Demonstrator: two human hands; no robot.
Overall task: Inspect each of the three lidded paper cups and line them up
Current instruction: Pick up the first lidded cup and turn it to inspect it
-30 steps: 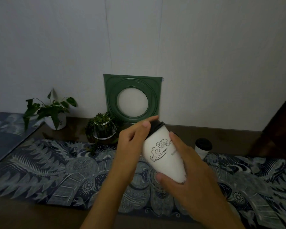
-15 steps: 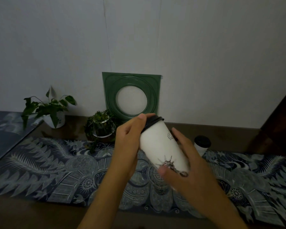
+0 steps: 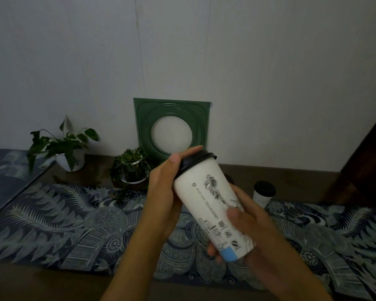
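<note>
I hold a tall white paper cup (image 3: 206, 205) with a black lid tilted in the air over the table, lid end up and to the left. My left hand (image 3: 165, 192) grips it at the lid and upper wall. My right hand (image 3: 254, 231) wraps the base from the right. Printed text, a drawing and a blue patch face me. A second lidded cup (image 3: 263, 194) stands upright on the table behind my right hand. The dark lid of a third cup (image 3: 230, 178) peeks out just behind the held cup; the rest is hidden.
A blue patterned cloth (image 3: 63, 224) covers the brown table. At the back stand a leafy plant in a white pot (image 3: 71, 157), a small plant in a glass bowl (image 3: 131, 168) and a green square frame (image 3: 172, 129) leaning on the wall. Dark furniture (image 3: 369, 161) rises at right.
The held cup has been turned about its axis in both hands: the cloud drawing gave way to a statue drawing, and now printed text and a blue patch face me.
</note>
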